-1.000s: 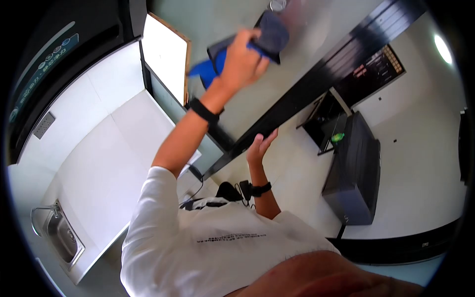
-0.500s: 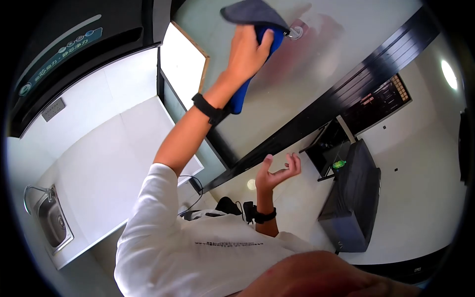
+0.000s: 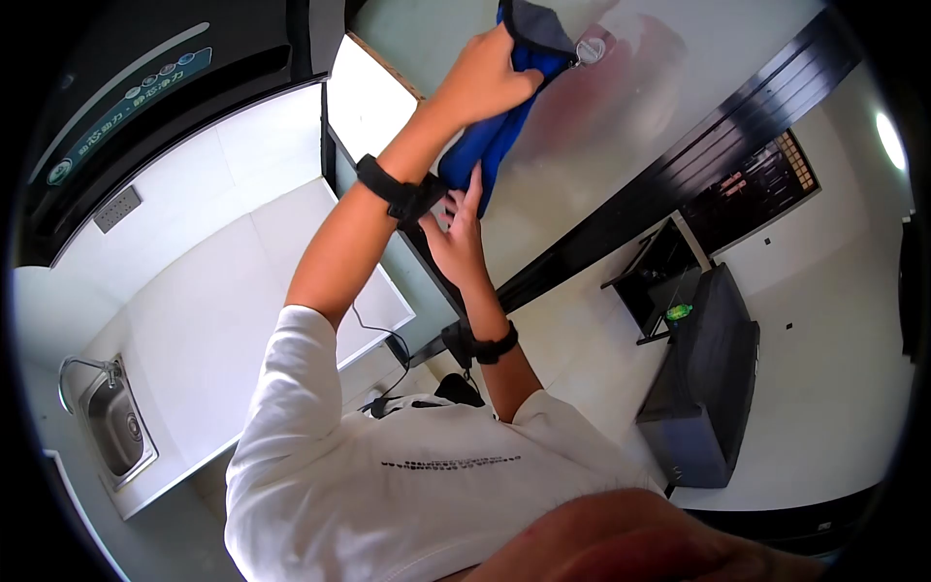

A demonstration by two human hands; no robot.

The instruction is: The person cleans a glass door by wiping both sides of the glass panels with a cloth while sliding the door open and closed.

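Note:
My left hand (image 3: pixel 492 80) is raised, its fingers wrapped round a blue-and-grey cloth item (image 3: pixel 504 131) with dark trim; its exact kind does not show. Beside its upper right corner, a round clear hook (image 3: pixel 590 48) is fixed to a glossy pale panel (image 3: pixel 698 58). Whether the cloth hangs from that hook I cannot tell. Lower down, my right hand (image 3: pixel 458 242) reaches up with its fingers apart, one fingertip against or just in front of the cloth's bottom end. The left wrist hides part of the right hand's fingers.
A white counter (image 3: pixel 233 301) with a steel sink (image 3: pixel 121 427) and tap lies at the left, under a dark range hood (image 3: pixel 165 107). A dark beam-like frame (image 3: pixel 669 175) crosses diagonally. Dark furniture (image 3: pixel 703 378) stands right, with a green item (image 3: pixel 679 311) near it.
My right hand has moved up and left to the cloth's lower end. My left hand still grips the cloth, which now hangs more stretched out, its grey part tipped upward.

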